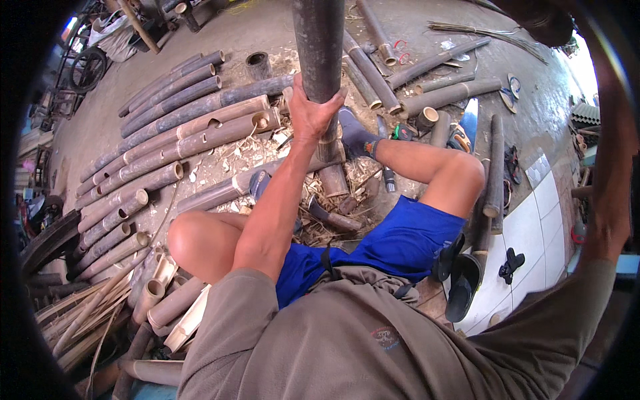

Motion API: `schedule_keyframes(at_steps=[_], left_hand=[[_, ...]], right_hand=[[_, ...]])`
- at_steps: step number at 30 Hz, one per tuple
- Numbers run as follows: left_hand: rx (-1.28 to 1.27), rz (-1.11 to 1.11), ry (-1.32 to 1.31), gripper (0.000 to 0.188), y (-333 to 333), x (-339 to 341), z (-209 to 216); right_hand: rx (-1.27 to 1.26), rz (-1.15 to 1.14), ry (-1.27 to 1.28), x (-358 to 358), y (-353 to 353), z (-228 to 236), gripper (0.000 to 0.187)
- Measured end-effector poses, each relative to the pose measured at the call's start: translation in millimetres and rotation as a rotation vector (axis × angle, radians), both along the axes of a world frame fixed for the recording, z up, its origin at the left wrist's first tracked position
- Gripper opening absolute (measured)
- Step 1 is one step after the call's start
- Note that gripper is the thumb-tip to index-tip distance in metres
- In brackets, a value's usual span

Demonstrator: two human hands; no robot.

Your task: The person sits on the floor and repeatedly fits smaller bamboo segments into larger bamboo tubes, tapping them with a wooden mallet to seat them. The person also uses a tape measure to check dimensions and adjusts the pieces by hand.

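Observation:
My left hand (pixel 313 110) is wrapped round a thick, dark bamboo pole (pixel 319 43), which stands upright between my feet and runs out of view at the top. Its lower end comes down by a bamboo length lying crosswise on the floor; the exact contact is hard to see. My right arm (pixel 613 153) is raised along the right edge. At the top right, the arm leads to a dark, rounded shape, so my right hand's fingers cannot be made out. A long knife (pixel 388 175) lies beside my right foot. In front of me is a short bladed tool (pixel 320 210).
Several bamboo lengths (pixel 193 143) with cut openings lie in rows at left. More bamboo tubes (pixel 453 97) lie at far right. Pale shavings (pixel 213 170) litter the floor. Split strips (pixel 87 307) are piled at lower left. Sandals (pixel 463 287) lie near white tiles (pixel 533 247).

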State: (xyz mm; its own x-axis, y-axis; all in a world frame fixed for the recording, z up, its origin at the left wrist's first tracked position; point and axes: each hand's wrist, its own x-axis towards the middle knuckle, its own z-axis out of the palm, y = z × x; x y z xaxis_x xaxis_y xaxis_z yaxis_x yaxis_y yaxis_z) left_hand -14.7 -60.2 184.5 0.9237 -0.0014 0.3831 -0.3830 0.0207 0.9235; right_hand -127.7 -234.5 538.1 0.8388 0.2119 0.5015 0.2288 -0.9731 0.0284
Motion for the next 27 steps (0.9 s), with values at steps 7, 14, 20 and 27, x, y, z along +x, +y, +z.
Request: schedule_keyframes(at_steps=[7, 14, 20, 27], left_hand=[[0.001, -0.053, 0.036, 0.068, -4, 0, -5], [-0.030, -0.019, -0.003, 0.066, -3, 4, -15], [0.055, 0.034, 0.026, 0.069, 9, 6, -18], [0.019, -0.020, 0.027, 0.066, 2, 5, -28]], right_hand=[[-0.036, -0.028, 0.102, -1, -1, -5, 0.075], [-0.025, -0.025, 0.119, -1, -3, 0, 0.078], [-0.015, 0.020, 0.151, 9, -5, -9, 0.080], [-0.027, 0.006, 0.172, 10, -5, 0, 0.083]])
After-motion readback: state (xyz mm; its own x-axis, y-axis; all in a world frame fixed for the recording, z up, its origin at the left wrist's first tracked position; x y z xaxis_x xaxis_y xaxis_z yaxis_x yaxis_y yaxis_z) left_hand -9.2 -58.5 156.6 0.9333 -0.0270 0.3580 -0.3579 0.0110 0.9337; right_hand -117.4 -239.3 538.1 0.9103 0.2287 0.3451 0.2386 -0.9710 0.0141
